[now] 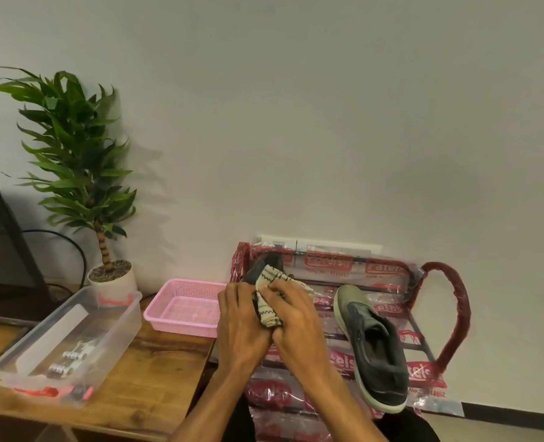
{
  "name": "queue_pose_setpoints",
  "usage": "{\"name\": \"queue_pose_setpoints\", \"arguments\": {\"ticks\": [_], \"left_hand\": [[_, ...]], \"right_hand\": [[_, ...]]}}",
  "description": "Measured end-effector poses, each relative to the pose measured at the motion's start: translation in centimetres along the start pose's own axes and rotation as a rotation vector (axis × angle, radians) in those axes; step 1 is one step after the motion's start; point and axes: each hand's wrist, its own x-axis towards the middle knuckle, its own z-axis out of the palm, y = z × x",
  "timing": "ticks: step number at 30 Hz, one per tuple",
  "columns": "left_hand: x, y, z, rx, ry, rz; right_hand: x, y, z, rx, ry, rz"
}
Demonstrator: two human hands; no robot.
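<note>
My left hand (pixel 239 323) grips a dark shoe (pixel 262 269), most of it hidden behind both hands, with only its tip showing above them. My right hand (pixel 296 317) grips a cream patterned cloth (pixel 269 296) and presses it against that shoe. A second grey-green shoe (pixel 372 346) with a pale sole lies on its side to the right, on a plastic-wrapped rack (pixel 328 269) with red printed labels.
A pink mesh basket (pixel 184 309) stands on the wooden table (pixel 155 378) just left of my hands. A clear plastic box (pixel 66 342) with small items sits further left. A potted plant (pixel 82 173) stands at the back left by the wall. Red-wrapped tubing (pixel 455 314) curves at the rack's right.
</note>
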Motion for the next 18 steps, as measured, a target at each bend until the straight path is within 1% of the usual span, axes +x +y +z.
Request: {"name": "queue_pose_setpoints", "arguments": {"ticks": [2, 5, 6, 10, 13, 15, 18], "left_hand": [[-0.2, 0.2, 0.2, 0.022, -0.025, -0.032], [-0.2, 0.6, 0.6, 0.074, -0.059, -0.046], [-0.2, 0.6, 0.7, 0.078, -0.062, -0.038], [0.2, 0.6, 0.6, 0.06, -0.043, 0.011], [0.1, 1.2, 0.6, 0.089, -0.055, 0.068], [0.2, 1.5, 0.6, 0.112, -0.058, 0.104], [0.1, 1.6, 0.5, 0.138, -0.081, 0.142]], "right_hand": [[0.1, 1.4, -0.3, -0.042, 0.008, -0.029], [0.8, 2.7, -0.4, -0.084, 0.022, 0.097], [0.6, 2.5, -0.4, -0.078, 0.031, 0.107], [0.2, 2.2, -0.9, -0.121, 0.053, -0.066], [2.1, 2.8, -1.6, -0.265, 0.063, -0.185], [3.4, 3.4, -2.1, -0.35, 0.102, -0.192], [4.6, 4.1, -3.5, -0.386, 0.203, -0.122]]}}
